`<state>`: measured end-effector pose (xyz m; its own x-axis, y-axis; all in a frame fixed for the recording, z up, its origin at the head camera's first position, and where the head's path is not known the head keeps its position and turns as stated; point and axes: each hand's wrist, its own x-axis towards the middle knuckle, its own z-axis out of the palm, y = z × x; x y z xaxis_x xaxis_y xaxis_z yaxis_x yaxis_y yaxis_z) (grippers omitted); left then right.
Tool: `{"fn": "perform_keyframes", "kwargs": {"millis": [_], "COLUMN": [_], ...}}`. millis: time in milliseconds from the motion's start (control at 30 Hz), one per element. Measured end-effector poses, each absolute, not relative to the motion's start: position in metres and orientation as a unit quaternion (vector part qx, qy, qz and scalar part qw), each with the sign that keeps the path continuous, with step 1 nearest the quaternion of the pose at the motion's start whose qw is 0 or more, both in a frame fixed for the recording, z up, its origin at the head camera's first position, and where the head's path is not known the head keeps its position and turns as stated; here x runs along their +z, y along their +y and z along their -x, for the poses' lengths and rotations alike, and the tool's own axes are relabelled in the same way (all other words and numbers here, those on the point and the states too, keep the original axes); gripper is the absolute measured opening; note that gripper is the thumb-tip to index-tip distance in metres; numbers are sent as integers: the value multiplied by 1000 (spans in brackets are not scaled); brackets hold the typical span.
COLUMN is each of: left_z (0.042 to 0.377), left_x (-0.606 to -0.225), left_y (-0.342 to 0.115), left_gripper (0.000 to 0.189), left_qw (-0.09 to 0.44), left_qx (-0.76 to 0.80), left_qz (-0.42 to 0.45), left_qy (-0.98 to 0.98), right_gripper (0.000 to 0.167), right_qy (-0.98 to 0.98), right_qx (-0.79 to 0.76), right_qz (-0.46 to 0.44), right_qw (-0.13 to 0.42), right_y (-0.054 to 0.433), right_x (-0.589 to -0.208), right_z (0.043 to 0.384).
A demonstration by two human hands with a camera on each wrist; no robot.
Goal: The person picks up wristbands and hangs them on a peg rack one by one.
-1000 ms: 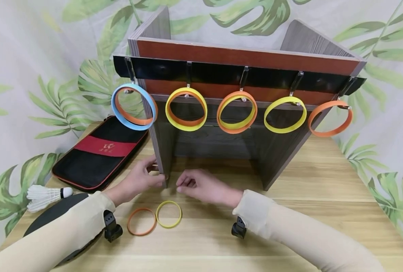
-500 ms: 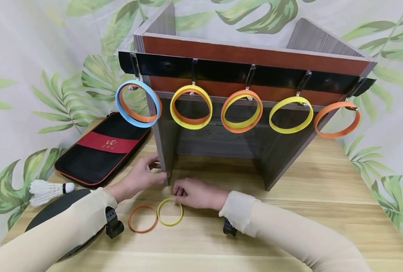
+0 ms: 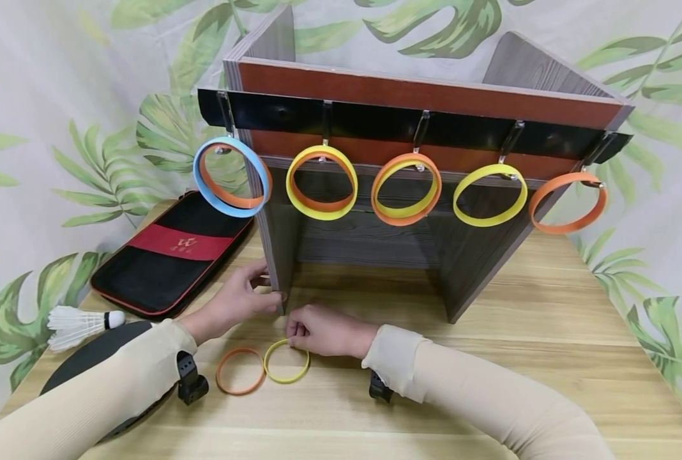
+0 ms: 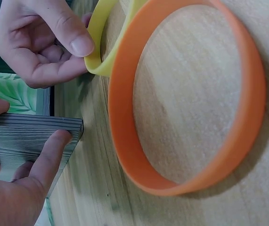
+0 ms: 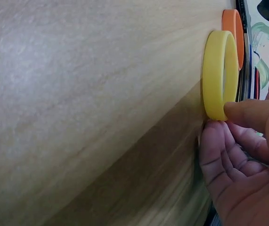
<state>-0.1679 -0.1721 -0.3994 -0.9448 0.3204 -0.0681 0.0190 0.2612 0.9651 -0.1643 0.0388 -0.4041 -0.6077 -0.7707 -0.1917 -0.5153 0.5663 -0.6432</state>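
Note:
In the head view my left hand (image 3: 234,303) grips the lower front edge of the left side panel (image 3: 274,255) of a grey wood-grain stand. Thumb and fingers lie on opposite faces of that panel, as the left wrist view shows. My right hand (image 3: 328,332) pinches the far edge of a yellow wristband (image 5: 213,75) between thumb and fingertips. This band is low at the tabletop, beside an orange wristband (image 4: 122,108) that lies on the wood. In the left wrist view the orange band overlaps part of the yellow one.
Several yellow, orange and blue wristbands hang from hooks on a black strip (image 3: 375,117) across the stand's front. To the left lie a black case (image 3: 145,281) with a red band, a shuttlecock (image 3: 79,327) and a dark rounded flat object (image 3: 96,358), partly under the left sleeve.
My right hand has moved left and toward me, from beside the panel down to the yellow wristband, and now pinches it. The left hand has stayed on the panel.

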Motion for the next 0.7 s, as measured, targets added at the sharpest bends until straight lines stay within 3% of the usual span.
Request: {"fn": "perform_keyframes", "kwargs": {"millis": [300,467,700], "left_z": [169,169,169], "left_x": [-401,-401,-401], "left_y": [-172,-172,-171], "left_gripper": [70,69,68], "left_qw": [126,122,127], "left_qx": [600,599,601], "left_qz": [-107,-109,-105], "left_qy": [783,784,782], "right_gripper": [6,6,18], "right_qy": [832,808,770], "right_qx": [-301,-349,-393], "right_qz": [390,360,327], "right_qw": [254,310,381], "right_y": [45,52,69], "right_x": [-394,-392,-384], "right_z": [164,164,163]}}
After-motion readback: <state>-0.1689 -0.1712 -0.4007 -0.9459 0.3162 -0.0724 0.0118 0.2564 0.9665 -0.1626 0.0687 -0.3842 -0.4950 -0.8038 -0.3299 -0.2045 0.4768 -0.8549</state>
